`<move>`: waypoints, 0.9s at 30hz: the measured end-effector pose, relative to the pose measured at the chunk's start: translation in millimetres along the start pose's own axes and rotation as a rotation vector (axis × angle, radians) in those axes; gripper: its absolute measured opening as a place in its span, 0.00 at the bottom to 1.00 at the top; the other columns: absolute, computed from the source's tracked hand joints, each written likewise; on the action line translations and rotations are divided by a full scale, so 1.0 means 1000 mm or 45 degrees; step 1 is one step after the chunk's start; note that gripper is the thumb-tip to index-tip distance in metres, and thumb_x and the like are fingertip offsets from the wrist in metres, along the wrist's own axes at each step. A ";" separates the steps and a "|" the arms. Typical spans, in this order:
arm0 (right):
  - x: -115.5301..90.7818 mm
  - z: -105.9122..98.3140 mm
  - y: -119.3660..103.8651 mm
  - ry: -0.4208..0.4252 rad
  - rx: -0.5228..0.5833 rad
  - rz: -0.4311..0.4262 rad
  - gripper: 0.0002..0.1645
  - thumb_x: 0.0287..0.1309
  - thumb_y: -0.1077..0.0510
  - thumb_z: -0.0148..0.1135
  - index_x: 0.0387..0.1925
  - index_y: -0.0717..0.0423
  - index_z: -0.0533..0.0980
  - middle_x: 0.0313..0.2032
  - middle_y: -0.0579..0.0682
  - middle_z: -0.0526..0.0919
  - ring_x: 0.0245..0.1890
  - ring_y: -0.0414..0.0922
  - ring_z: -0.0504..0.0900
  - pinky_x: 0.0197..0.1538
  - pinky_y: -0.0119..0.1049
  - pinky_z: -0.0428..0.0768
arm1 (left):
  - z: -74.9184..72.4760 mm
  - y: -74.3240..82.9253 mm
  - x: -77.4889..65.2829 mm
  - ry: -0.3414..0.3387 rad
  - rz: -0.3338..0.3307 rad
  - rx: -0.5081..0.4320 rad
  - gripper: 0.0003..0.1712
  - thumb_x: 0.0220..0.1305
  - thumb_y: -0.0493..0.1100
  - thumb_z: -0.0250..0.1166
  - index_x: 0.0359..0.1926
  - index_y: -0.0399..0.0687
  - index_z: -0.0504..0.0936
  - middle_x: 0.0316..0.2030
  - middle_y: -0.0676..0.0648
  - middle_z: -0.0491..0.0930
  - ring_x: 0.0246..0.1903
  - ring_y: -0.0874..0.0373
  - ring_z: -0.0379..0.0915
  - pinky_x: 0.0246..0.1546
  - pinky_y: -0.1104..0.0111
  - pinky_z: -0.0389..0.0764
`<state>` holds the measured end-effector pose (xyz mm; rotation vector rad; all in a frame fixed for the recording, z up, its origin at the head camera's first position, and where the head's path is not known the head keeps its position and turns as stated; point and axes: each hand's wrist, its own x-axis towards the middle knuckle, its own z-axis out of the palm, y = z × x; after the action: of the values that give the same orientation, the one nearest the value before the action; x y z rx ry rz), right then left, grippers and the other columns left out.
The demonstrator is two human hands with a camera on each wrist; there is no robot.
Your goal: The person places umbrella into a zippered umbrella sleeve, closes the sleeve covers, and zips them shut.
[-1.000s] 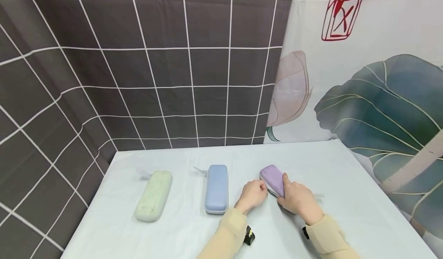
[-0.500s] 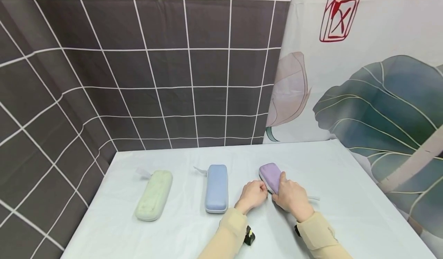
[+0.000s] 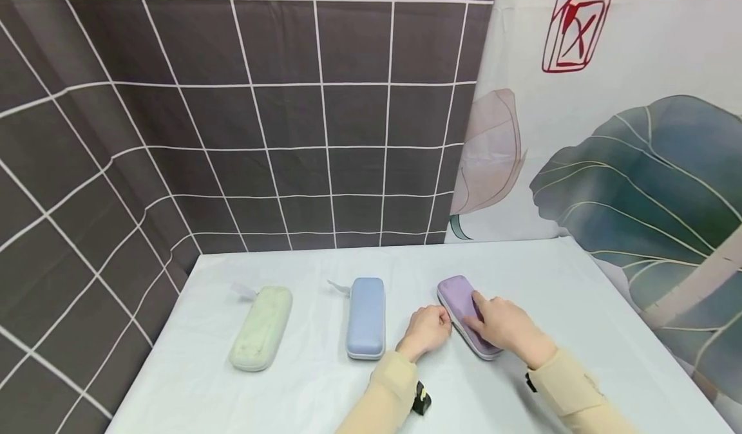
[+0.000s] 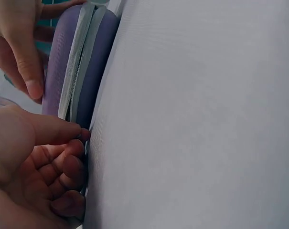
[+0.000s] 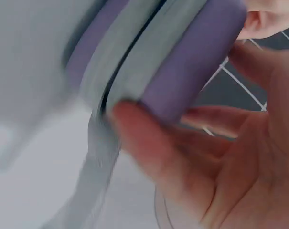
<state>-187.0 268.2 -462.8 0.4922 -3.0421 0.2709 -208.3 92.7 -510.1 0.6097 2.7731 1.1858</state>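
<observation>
A purple zippered pencil case (image 3: 462, 300) lies slanted on the white table, between my two hands. My left hand (image 3: 429, 328) is at its near left side. In the left wrist view, its thumb and forefinger pinch at the zipper (image 4: 76, 78), where the zipper pull is mostly hidden by the fingertips. My right hand (image 3: 510, 326) reaches across the case from the right, its forefinger and thumb extended over the lid. Blurred in the right wrist view, a fingertip (image 5: 134, 119) of that hand touches the case's end beside a grey fabric strap (image 5: 101, 152).
A blue case (image 3: 366, 318) stands lengthwise left of my left hand, and a pale green case (image 3: 262, 328) lies tilted farther left. Both have a translucent tag at the far end. Behind the table (image 3: 313, 395) hang a dark grid cloth (image 3: 278, 118) and a leaf-patterned cloth.
My right hand has shifted from the case's near right end to over its lid, baring that end. The left hand stays at the zipper.
</observation>
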 end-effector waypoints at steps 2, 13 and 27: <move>0.002 -0.003 0.007 0.065 -0.055 -0.154 0.24 0.60 0.58 0.64 0.54 0.68 0.74 0.26 0.56 0.79 0.22 0.47 0.76 0.25 0.46 0.75 | 0.001 0.000 0.000 -0.013 -0.001 -0.003 0.12 0.59 0.34 0.61 0.21 0.50 0.77 0.14 0.58 0.68 0.17 0.64 0.62 0.22 0.73 0.64; 0.028 -0.001 0.039 0.105 -0.544 -0.768 0.46 0.44 0.73 0.67 0.64 0.38 0.71 0.59 0.66 0.73 0.39 0.59 0.81 0.32 0.48 0.80 | 0.004 -0.002 0.001 -0.009 0.010 0.039 0.11 0.60 0.34 0.61 0.21 0.50 0.76 0.15 0.58 0.68 0.17 0.64 0.63 0.23 0.73 0.64; 0.051 -0.001 0.049 0.029 -0.571 -0.939 0.39 0.48 0.74 0.66 0.63 0.47 0.72 0.62 0.62 0.72 0.60 0.60 0.73 0.51 0.54 0.77 | 0.005 -0.003 0.004 -0.009 -0.033 0.003 0.13 0.60 0.34 0.60 0.20 0.50 0.73 0.15 0.57 0.67 0.17 0.63 0.62 0.21 0.73 0.63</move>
<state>-250.8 298.7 -465.6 1.4484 -2.5288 -0.4170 -211.5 96.0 -515.1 0.5749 2.7686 1.1733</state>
